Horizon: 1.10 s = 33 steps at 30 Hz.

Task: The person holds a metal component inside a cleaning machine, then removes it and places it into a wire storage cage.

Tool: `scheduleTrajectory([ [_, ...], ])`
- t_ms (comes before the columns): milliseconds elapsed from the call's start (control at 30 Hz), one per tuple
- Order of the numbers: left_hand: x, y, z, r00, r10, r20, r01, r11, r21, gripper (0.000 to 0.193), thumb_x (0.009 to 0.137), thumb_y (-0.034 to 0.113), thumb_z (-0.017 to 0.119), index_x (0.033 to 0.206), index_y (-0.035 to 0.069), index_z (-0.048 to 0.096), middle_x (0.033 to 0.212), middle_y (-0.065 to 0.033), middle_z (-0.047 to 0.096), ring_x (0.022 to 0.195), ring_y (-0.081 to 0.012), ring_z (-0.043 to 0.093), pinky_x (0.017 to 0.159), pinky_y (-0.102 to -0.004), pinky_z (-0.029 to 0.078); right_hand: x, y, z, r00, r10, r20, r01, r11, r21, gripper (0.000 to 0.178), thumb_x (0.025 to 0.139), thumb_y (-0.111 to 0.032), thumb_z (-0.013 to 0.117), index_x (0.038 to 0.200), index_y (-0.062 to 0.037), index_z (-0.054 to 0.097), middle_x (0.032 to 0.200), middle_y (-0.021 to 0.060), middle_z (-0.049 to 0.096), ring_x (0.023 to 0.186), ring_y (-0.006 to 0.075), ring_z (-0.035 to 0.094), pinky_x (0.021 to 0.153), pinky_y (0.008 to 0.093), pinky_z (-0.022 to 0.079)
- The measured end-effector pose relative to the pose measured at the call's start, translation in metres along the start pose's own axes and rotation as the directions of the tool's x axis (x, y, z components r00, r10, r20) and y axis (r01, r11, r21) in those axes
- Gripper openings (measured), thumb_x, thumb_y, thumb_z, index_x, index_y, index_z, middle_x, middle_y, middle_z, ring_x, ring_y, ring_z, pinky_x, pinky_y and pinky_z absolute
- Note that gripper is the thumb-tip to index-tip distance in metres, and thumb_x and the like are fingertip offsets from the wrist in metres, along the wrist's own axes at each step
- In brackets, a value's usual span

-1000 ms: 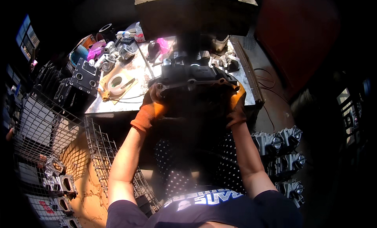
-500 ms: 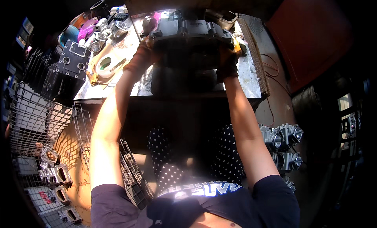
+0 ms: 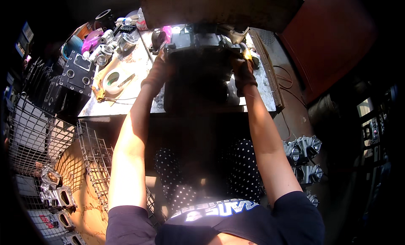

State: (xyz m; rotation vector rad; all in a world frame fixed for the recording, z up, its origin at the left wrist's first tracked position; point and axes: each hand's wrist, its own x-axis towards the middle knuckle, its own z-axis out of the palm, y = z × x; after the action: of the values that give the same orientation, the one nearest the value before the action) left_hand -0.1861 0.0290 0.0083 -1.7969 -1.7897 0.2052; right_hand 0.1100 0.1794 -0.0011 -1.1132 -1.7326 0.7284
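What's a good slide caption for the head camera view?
Gloved left hand and right hand hold a dark casing at a sunlit, cluttered bench.

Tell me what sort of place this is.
Likely a machine-parts workshop: a bulky dark housing at the worktable, silver castings at the right, and a wire-mesh basket at the left.

Both arms (image 3: 130, 169) forward, forearms (image 3: 262, 125) bare and slightly convergent, gloved left hand (image 3: 157, 72) and gloved right hand (image 3: 244, 72) well apart.
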Motion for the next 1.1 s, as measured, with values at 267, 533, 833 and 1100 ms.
scheduleTrajectory([
  [267, 0.008, 0.023, -0.034, 0.88, -0.474, 0.008, -0.051, -0.112, -0.992, 0.027, 0.083, 0.007, 0.057, 0.109, 0.004, 0.053, 0.093, -0.0049, 0.06, 0.08, -0.0105, 0.052, 0.07, -0.0247, 0.047, -0.057, -0.175, -0.129, 0.431, -0.772, -0.466, 0.632, 0.628, -0.455, 0.035, 0.075, -0.013, 0.064, 0.107, 0.0001, 0.058, 0.104, 0.0133, 0.061, 0.093, 0.0255, 0.059, 0.083, 0.0345, 0.047],
  [533, 0.006, 0.014, -0.03, 0.89, -0.455, 0.007, -0.026, -0.066, -0.997, 0.02, 0.084, 0.009, 0.057, 0.103, 0.003, 0.057, 0.091, -0.0058, 0.063, 0.08, -0.0138, 0.056, 0.072, -0.0277, 0.048, 0.025, -0.25, -0.182, 0.536, -0.755, -0.377, 0.837, 0.533, 0.123, 0.041, 0.068, -0.006, 0.072, 0.107, -0.0003, 0.059, 0.1, 0.0128, 0.064, 0.093, 0.0222, 0.063, 0.083, 0.0296, 0.048],
  [833, -0.018, -0.021, 0.038, 0.931, -0.362, 0.048, 0.008, -0.111, -0.994, 0.033, 0.093, 0.012, 0.034, 0.122, 0.008, 0.05, 0.121, -0.0087, 0.055, 0.11, -0.0199, 0.051, 0.093, -0.0361, 0.04, 0.044, -0.27, -0.161, 0.777, -0.574, -0.257, 0.62, 0.769, 0.158, 0.028, 0.077, -0.008, 0.062, 0.103, 0.0003, 0.06, 0.099, 0.0101, 0.063, 0.09, 0.0189, 0.06, 0.083, 0.0292, 0.047],
  [1100, -0.006, 0.026, -0.069, 0.843, -0.463, 0.275, -0.006, -0.52, -0.854, 0.037, 0.09, 0.011, 0.045, 0.127, 0.005, 0.043, 0.116, -0.0055, 0.055, 0.105, -0.0155, 0.053, 0.084, -0.0275, 0.045, -0.113, -0.164, -0.104, 0.633, -0.772, 0.058, 0.748, 0.59, -0.304, 0.041, 0.069, -0.02, 0.063, 0.106, -0.0018, 0.058, 0.102, 0.0154, 0.06, 0.102, 0.0343, 0.055, 0.087, 0.0423, 0.044],
])
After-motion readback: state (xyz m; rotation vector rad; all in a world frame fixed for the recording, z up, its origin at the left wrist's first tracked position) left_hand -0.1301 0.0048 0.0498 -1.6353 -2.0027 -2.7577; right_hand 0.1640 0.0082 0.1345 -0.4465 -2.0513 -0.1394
